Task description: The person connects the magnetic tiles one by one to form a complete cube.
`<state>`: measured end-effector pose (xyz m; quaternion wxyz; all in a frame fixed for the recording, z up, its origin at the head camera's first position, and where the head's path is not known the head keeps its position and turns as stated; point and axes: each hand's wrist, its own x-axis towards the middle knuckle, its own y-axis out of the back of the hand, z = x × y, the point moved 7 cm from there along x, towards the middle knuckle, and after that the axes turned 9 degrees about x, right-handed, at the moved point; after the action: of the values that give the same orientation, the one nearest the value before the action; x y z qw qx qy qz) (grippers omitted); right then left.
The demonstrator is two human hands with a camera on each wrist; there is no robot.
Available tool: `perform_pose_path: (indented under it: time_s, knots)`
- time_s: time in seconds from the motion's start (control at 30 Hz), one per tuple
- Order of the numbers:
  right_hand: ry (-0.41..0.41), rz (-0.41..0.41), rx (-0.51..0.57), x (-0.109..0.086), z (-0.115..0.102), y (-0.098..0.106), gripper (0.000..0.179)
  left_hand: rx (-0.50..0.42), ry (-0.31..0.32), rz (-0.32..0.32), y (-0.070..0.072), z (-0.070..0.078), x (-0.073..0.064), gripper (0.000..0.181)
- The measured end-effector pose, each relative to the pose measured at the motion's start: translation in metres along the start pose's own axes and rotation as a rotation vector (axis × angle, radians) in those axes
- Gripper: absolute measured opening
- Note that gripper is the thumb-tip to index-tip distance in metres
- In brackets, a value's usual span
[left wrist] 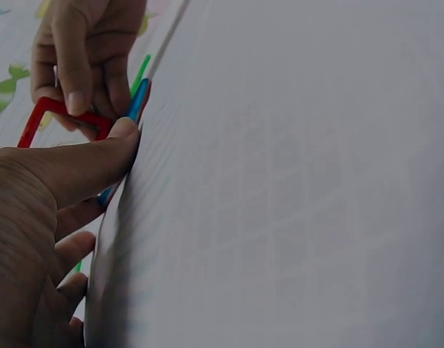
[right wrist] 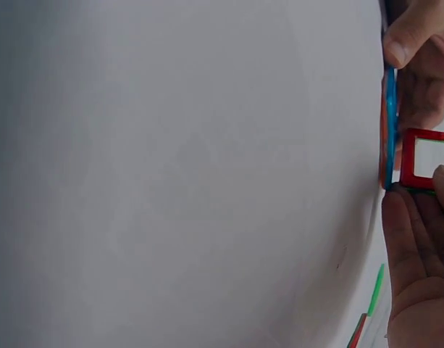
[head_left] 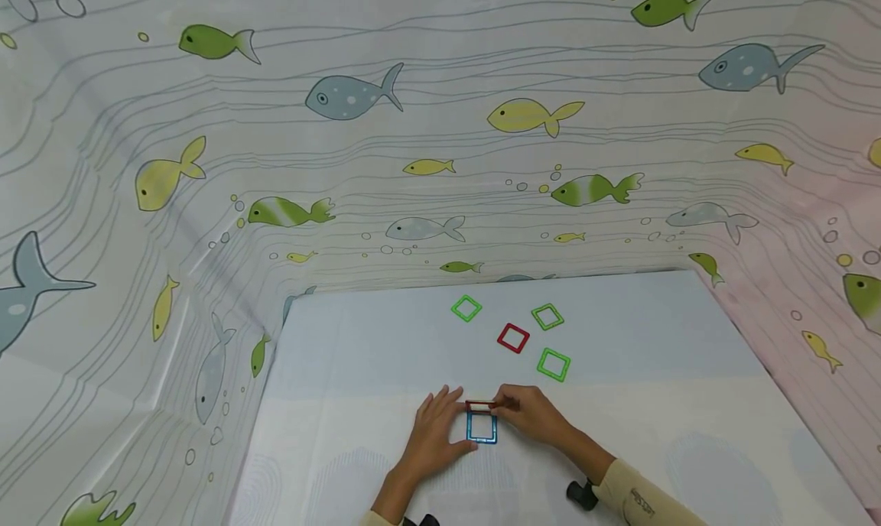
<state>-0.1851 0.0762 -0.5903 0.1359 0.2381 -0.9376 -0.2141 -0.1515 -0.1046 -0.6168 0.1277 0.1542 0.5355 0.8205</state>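
Observation:
A blue square magnetic tile (head_left: 482, 441), an open frame, lies on the table in the head view. At its far edge a red square tile (right wrist: 408, 156) stands raised. My right hand (head_left: 533, 415) pinches the red tile between thumb and fingers at its right side. My left hand (head_left: 433, 442) holds the blue tile from the left, thumb at the near edge and index finger near the far corner; its other fingers are spread. In the left wrist view the left thumb presses on the blue edge. A reddish strip runs along the blue edge in the right wrist view.
Farther back on the table (head_left: 344, 342) lie green tiles (head_left: 473, 301) and a loose red tile (head_left: 519, 328). The nearest green tile (head_left: 557, 353) is beyond the right hand. Fish-printed sheeting (head_left: 358, 182) rises behind the table. A black device (head_left: 582, 495) is at the right wrist.

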Motion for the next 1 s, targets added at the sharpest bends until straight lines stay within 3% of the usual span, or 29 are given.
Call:
perform_pose_path:
  time_s: [0.4, 1.0]
  knots:
    - [-0.06, -0.014, -0.001, 0.0, 0.007, -0.002, 0.009, -0.04, 0.01, -0.017, 0.002, 0.002, -0.002, 0.062]
    - [-0.045, -0.002, 0.004, 0.001, 0.01, -0.002, 0.009, -0.019, 0.004, -0.01, 0.0, 0.0, 0.001, 0.064]
